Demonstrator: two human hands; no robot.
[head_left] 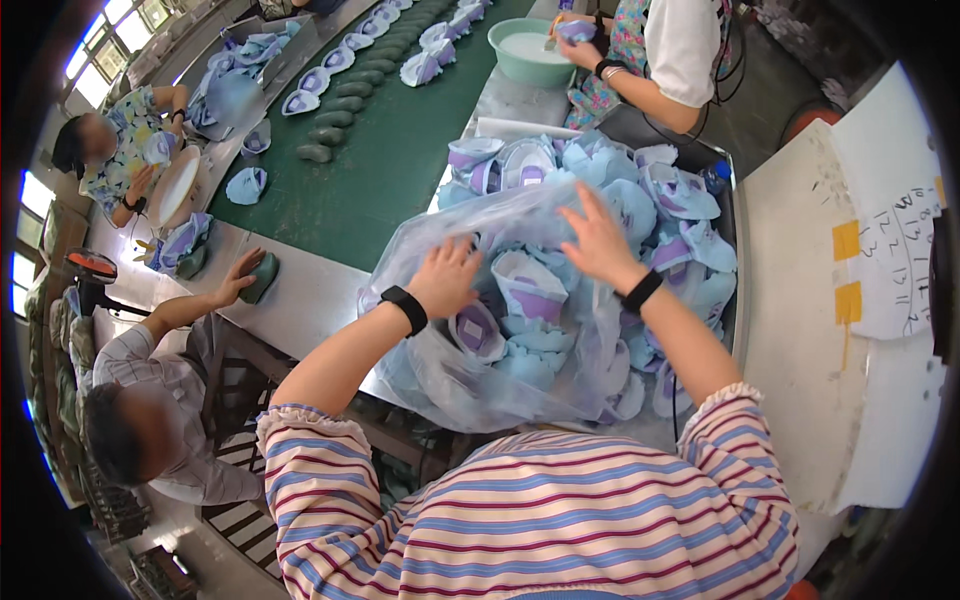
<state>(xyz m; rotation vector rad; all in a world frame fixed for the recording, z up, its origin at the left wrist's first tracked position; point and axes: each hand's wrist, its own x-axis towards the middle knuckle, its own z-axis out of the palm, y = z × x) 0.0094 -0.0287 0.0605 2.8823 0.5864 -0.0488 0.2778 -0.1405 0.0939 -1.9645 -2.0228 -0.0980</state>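
Note:
A large clear plastic bag lies open in front of me, with several light blue and purple shoe uppers inside it. My left hand rests at the bag's left side, fingers spread over the film and the uppers. Over the bag's right side is my right hand, its fingers stretched apart and nothing visible in them. Beyond and to the right of the bag, more blue uppers are heaped in a metal tray. The bag hides part of that heap.
Rows of dark green shoe lasts and uppers run along a green conveyor belt. A co-worker's hand touches a last at the left. Other people sit by a white basin and a green basin. A marked white board stands right.

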